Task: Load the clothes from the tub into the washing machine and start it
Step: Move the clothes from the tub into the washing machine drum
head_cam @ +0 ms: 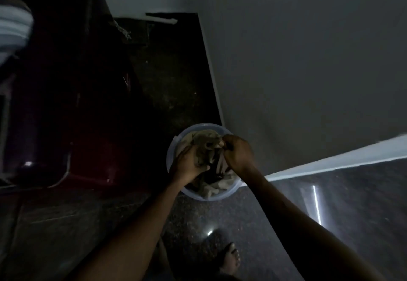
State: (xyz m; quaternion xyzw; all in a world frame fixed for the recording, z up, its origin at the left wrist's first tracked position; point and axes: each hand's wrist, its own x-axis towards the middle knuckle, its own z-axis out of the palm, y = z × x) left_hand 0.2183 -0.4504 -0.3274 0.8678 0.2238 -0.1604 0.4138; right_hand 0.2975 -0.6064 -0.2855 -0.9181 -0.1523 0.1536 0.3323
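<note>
Light is very poor; I am judging much of this by outline.

Position: the tub [175, 148] is sitting on the floor [176, 95] just beside the wall [308, 60], heaped with clothes [204, 142]. The dark red body on my left, which I am taking to be the washing machine [72, 108], is standing apart from the tub. I cannot make out its opening.

Hands: my left hand [189, 162] is digging into the near-left side of the heap, fingers curled round a fold of pale cloth. My right hand [237, 150] is bunching cloth at the far-right side, fingers closed in a pinch. Both are gripping fabric.

Risks I am noting:
1. I am holding only the upper layers. On lifting, lower pieces are likely to slide free and drop, and dark items are going to be hard to find on this floor.
2. The pieces are looking tangled. A hard pull may drag the tub along or tip it against the wall.
3. Trailing ends may be hanging near my bare foot [231, 256] during the carry, inviting a trip.
4. I cannot tell whether the cloth is wet. If so, drips are making the polished floor slippery.
</note>
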